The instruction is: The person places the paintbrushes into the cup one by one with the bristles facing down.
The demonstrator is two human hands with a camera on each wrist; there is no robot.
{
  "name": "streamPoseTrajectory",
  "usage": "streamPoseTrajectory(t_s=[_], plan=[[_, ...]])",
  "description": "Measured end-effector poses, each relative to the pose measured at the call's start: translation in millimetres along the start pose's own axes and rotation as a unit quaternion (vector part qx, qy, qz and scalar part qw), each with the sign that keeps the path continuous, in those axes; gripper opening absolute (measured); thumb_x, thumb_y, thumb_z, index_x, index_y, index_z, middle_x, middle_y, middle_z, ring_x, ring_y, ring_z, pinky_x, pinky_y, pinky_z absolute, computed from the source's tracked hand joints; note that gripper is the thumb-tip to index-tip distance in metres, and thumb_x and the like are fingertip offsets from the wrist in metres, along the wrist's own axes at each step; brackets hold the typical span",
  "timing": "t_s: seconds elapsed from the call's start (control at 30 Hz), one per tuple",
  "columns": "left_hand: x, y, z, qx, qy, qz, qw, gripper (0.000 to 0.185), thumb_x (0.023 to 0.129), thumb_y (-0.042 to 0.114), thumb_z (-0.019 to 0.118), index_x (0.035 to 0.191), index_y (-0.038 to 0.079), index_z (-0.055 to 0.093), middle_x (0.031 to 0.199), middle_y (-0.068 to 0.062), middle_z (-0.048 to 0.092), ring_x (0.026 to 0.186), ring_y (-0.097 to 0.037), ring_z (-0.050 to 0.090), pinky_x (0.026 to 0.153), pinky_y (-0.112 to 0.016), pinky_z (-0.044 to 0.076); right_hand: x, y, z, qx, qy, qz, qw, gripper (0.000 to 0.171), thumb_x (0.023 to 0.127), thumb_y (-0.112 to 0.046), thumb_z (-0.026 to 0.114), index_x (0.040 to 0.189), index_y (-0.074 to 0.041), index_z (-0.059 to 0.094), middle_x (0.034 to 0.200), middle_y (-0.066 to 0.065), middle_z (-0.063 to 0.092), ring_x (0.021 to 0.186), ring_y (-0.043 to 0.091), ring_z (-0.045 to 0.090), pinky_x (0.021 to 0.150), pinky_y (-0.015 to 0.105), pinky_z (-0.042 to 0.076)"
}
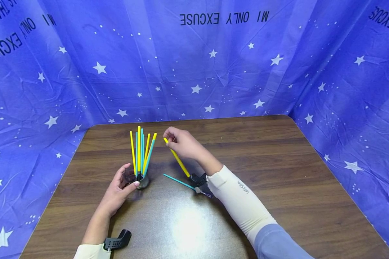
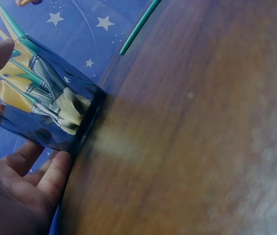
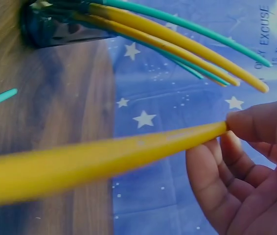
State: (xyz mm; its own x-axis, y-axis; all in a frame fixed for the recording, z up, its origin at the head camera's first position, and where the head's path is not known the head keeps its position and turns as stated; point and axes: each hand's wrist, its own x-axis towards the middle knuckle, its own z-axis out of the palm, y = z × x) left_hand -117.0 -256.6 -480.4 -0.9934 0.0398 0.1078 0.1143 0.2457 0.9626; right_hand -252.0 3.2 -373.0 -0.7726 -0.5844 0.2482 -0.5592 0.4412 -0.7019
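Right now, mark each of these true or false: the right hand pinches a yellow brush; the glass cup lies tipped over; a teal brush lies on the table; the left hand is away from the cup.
1. The right hand pinches a yellow brush. True.
2. The glass cup lies tipped over. False: it stands upright, holding brushes.
3. A teal brush lies on the table. True.
4. The left hand is away from the cup. False: its fingers curl round the cup.
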Motion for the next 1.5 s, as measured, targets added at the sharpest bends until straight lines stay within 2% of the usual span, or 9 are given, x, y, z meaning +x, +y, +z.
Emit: streamPoseTrajectory(t_s=[0.27,0.47,0.57,0.73,0.9,0.97,1.07,1.3,1.5], plan=[[-0.9,-1.9,-0.2,-0.002,0.003,0.005,1.0,0.069,0.094,0.0,0.065,0.15,0.0,0.025,0.14,-0.028,0.045,0.117,-0.008,0.05,0.093,-0.012,0.039,-3.7,-6.6,-7.9,0.082,0.076,-0.004,0.994,0.017,0.09,0.001,0.062,0.106,-0.006,0.058,0.084,0.003,0.056,0.068,0.011,0.055,0.061,0.024,0.05],[-0.6,-1.6,-0.4,0.0,0.002,-0.004,1.0,0.069,0.094,0.002,0.065,0.151,0.003,0.025,0.141,-0.027,0.045,0.117,-0.007,0.049,0.093,-0.012,0.038,-7.4,-16.7,-13.3,0.152,0.13,-0.021,0.98,0.018,0.091,0.004,0.06,0.108,-0.002,0.055,0.084,0.007,0.056,0.064,0.016,0.058,0.059,0.033,0.055],[-0.7,-1.4,-0.3,0.001,0.001,0.001,1.0,0.069,0.094,0.001,0.065,0.15,0.002,0.025,0.14,-0.028,0.045,0.117,-0.007,0.05,0.093,-0.012,0.039,-8.6,-24.5,-16.4,0.211,0.159,-0.027,0.964,0.02,0.092,0.007,0.059,0.11,0.001,0.053,0.086,0.009,0.055,0.067,0.023,0.059,0.061,0.037,0.057],[-0.7,-1.0,-0.2,0.006,0.003,0.0,1.0,0.069,0.094,0.002,0.065,0.15,0.001,0.025,0.14,-0.028,0.045,0.118,-0.009,0.049,0.093,-0.011,0.038,-7.8,-33.7,-18.7,0.289,0.208,-0.046,0.933,0.022,0.092,0.01,0.057,0.112,0.004,0.05,0.09,0.012,0.052,0.071,0.023,0.06,0.065,0.042,0.058],[0.1,-2.6,-1.2,0.012,0.002,-0.013,0.9999,0.07,0.095,0.005,0.066,0.151,0.002,0.024,0.142,-0.026,0.044,0.12,-0.008,0.047,0.094,-0.01,0.036,-7.4,-40.2,-17.1,0.341,0.242,-0.073,0.905,0.023,0.093,0.013,0.054,0.113,0.008,0.046,0.091,0.009,0.05,0.076,0.017,0.06,0.065,0.037,0.058],[-0.2,-2.7,-1.0,0.008,0.001,-0.008,0.9999,0.07,0.095,0.004,0.065,0.151,0.002,0.023,0.141,-0.027,0.044,0.118,-0.006,0.047,0.093,-0.011,0.037,-7.3,-42.3,-15.0,0.355,0.249,-0.081,0.897,0.024,0.093,0.015,0.053,0.114,0.008,0.045,0.091,0.009,0.05,0.077,0.016,0.061,0.065,0.03,0.057],[-0.8,-2.3,-0.6,-0.001,0.0,-0.001,1.0,0.069,0.094,0.002,0.064,0.15,0.001,0.024,0.139,-0.029,0.044,0.116,-0.004,0.049,0.092,-0.012,0.039,-7.0,-45.5,-10.4,0.368,0.256,-0.095,0.889,0.024,0.092,0.016,0.052,0.114,0.009,0.044,0.092,0.013,0.051,0.078,0.016,0.062,0.067,0.032,0.057],[-0.3,-1.2,-1.4,0.005,0.001,-0.008,1.0,0.069,0.095,0.004,0.065,0.151,0.003,0.025,0.14,-0.027,0.045,0.117,-0.008,0.049,0.093,-0.012,0.039,-5.2,-49.2,7.5,0.366,0.252,-0.106,0.889,0.025,0.091,0.016,0.052,0.114,0.01,0.044,0.093,0.018,0.051,0.08,0.016,0.061,0.067,0.03,0.056],[0.5,-1.2,-1.8,0.012,-0.003,-0.013,0.9998,0.07,0.095,0.006,0.065,0.151,0.003,0.023,0.141,-0.027,0.044,0.12,-0.011,0.048,0.093,-0.011,0.038,-3.3,-44.3,28.0,0.34,0.239,-0.107,0.903,0.023,0.092,0.015,0.055,0.112,0.011,0.046,0.09,0.009,0.052,0.079,0.029,0.06,0.067,0.037,0.058]])
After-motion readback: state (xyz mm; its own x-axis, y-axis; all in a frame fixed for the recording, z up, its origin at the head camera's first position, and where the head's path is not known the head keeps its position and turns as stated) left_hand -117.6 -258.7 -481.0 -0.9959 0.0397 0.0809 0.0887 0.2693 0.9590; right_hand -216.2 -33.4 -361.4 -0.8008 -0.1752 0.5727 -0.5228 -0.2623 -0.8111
